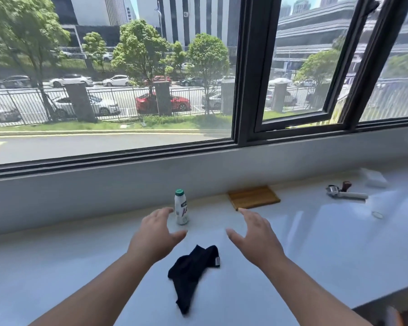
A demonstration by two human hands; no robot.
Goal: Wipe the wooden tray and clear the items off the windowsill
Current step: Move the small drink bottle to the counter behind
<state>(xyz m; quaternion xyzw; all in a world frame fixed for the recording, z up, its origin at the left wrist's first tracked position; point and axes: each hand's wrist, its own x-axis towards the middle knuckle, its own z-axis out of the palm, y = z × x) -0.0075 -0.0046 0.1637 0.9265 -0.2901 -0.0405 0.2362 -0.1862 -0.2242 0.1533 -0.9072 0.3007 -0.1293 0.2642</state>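
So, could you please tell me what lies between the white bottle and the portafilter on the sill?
The head view shows the wooden tray between the white bottle and the portafilter.

The small white bottle (181,207) on the windowsill carried a dark label with a large letter "A"; the other letters were too blurred to read.

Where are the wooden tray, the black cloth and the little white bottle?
wooden tray (254,197): head view, middle of its top face.
black cloth (191,269): head view, centre of the crumpled fabric.
white bottle (181,210): head view, its labelled body.
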